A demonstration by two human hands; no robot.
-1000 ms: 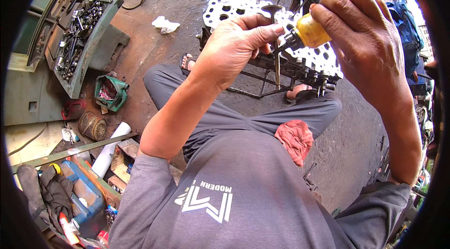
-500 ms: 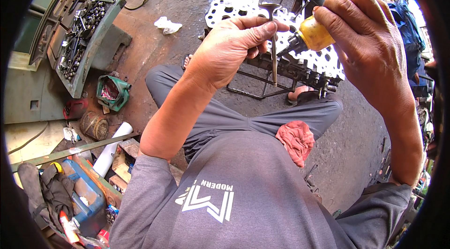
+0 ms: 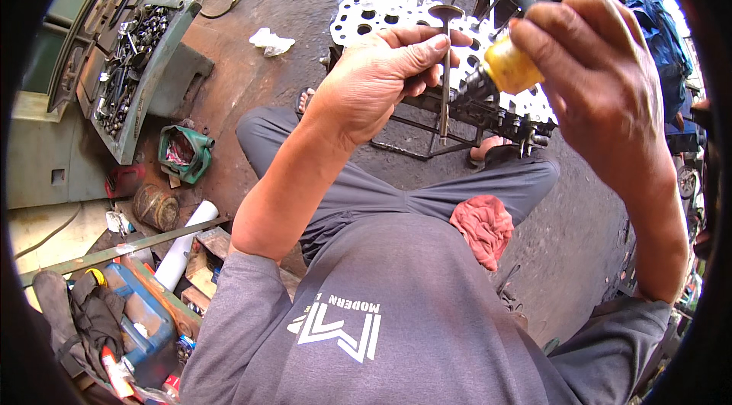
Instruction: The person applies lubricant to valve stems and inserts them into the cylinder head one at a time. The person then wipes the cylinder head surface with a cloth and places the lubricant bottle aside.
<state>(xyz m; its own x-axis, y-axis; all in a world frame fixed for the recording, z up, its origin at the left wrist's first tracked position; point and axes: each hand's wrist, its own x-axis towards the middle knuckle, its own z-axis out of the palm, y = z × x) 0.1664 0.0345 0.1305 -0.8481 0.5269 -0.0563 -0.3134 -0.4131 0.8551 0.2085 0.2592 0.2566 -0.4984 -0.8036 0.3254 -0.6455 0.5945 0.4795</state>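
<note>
Head view: valve (image 3: pixel 446 73) pinched head-up by the left hand's (image 3: pixel 381 66) fingers, probably so it hangs bare, yellow bottle (image 3: pixel 512 64) clamped nozzle-down at its 3 o'clock by right hand (image 3: pixel 598 62) fingers.

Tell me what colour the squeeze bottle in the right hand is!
The squeeze bottle in the right hand is yellow; the head view shows it best.

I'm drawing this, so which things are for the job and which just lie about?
Likely for the job: metal valve in left hand, yellow bottle in right hand, holed metal block.
Likely lying about: green container, crumpled white scrap.
</note>
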